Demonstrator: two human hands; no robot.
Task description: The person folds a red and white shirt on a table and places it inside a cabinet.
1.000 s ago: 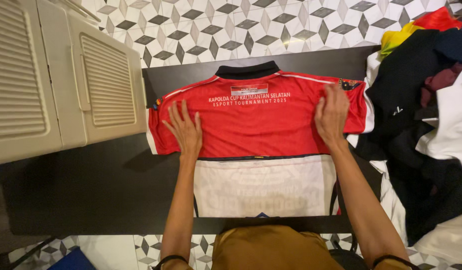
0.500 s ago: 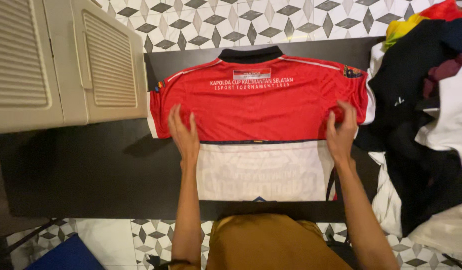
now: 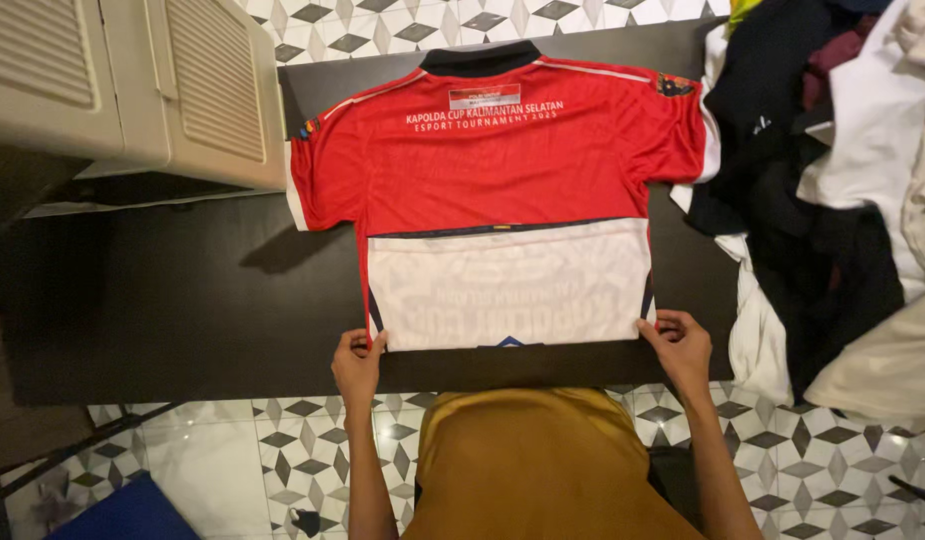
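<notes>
A cream louvred cabinet (image 3: 132, 80) stands at the far left beside the dark surface (image 3: 182, 300). The left hand (image 3: 356, 362) pinches the near left corner of the red and white jersey (image 3: 502, 170), which lies flat, back up, collar away. The right hand (image 3: 680, 346) grips the near right corner. A heap of clothes (image 3: 832, 200) covers the right end.

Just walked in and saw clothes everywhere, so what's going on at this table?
A person has a red and white short-sleeved jersey spread back-side up on a dark table. The left hand and right hand each pinch a bottom corner of its white hem at the table's near edge. A heap of black and white clothes lies to the right, a beige louvred cabinet to the left.
</notes>
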